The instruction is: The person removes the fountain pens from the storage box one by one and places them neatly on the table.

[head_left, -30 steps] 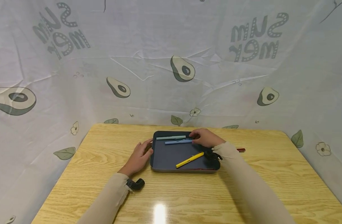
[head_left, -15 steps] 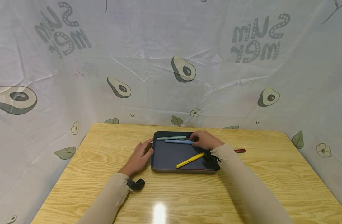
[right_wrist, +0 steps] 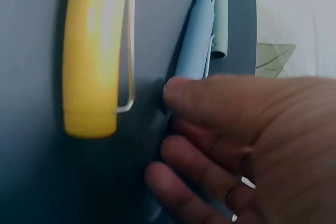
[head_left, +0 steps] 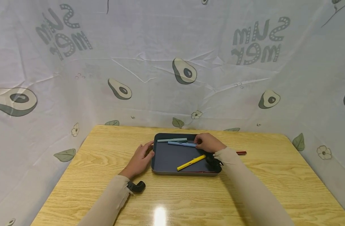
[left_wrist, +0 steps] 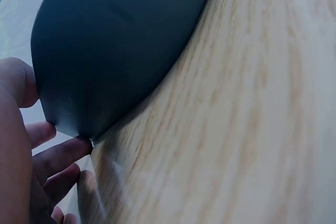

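Closest of all are two cream sleeves (head_left: 114, 194) and a wooden surface (head_left: 189, 201) with a bright spot of light on it. A black band (head_left: 136, 186) goes around the left wrist. Past it is a dark tray (head_left: 172, 160) that sits flat. Just inside its near wall is something thin and red (head_left: 202, 171), but it is too small to tell what. The left hand (head_left: 138, 160) touches the left side of the tray, with its fingers apart. The yellow pen (head_left: 191, 162) lies on a slant in the tray, and its silver clip shows in the right wrist view. To the right of the tray, a red pen (head_left: 241, 153) lies on the surface, partly hidden by the right sleeve. Toward the back of the tray is the blue pen (head_left: 176, 143). The right hand (head_left: 209, 142) pinches its right end between thumb and finger. The pale green pen (head_left: 171, 140) lies just behind the blue one, by the far wall. At the very back hangs a white cloth (head_left: 149, 106) with avocados, leaves and backwards letters.
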`<state>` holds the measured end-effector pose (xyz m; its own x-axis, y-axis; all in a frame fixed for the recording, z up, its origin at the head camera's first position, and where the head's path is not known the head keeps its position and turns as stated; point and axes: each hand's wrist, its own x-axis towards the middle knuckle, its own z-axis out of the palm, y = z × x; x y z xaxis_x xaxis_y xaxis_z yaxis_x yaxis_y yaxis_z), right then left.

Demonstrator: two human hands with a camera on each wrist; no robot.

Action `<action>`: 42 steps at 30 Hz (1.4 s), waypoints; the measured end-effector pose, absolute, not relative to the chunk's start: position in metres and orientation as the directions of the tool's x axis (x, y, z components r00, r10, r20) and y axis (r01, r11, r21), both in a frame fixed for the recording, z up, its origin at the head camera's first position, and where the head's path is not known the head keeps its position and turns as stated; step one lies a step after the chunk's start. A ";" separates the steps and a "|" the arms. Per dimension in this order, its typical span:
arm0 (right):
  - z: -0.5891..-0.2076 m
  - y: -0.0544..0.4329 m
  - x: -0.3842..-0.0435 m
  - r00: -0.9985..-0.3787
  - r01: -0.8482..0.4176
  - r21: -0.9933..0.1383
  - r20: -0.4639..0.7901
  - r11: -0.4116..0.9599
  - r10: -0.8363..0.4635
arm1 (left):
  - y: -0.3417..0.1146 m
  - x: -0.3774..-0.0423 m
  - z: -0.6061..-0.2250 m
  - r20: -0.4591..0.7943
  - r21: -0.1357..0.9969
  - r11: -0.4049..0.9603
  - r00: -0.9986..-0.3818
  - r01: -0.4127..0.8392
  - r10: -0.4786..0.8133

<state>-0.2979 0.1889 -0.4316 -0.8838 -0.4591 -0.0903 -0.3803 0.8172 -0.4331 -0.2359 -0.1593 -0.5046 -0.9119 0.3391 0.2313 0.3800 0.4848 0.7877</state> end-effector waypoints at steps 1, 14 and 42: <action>-0.432 0.190 -0.298 -0.883 -0.382 -0.440 -0.086 0.812 -0.462 | -0.159 -0.236 -0.504 0.228 0.790 0.483 -0.912 0.377 0.340; -0.430 0.202 -0.295 -0.862 -0.397 -0.546 -0.054 0.738 -0.504 | -0.158 -0.232 -0.497 0.216 0.794 0.483 -0.915 0.368 0.342; -0.433 0.199 -0.290 -0.856 -0.367 -0.606 -0.077 0.705 -0.512 | -0.158 -0.236 -0.502 0.246 0.789 0.472 -0.906 0.394 0.344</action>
<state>-0.2903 0.1987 -0.4325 -0.8557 -0.5118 -0.0767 -0.3674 0.7051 -0.6064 -0.2356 -0.1585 -0.5023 -0.9059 0.3445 0.2462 0.3937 0.4716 0.7890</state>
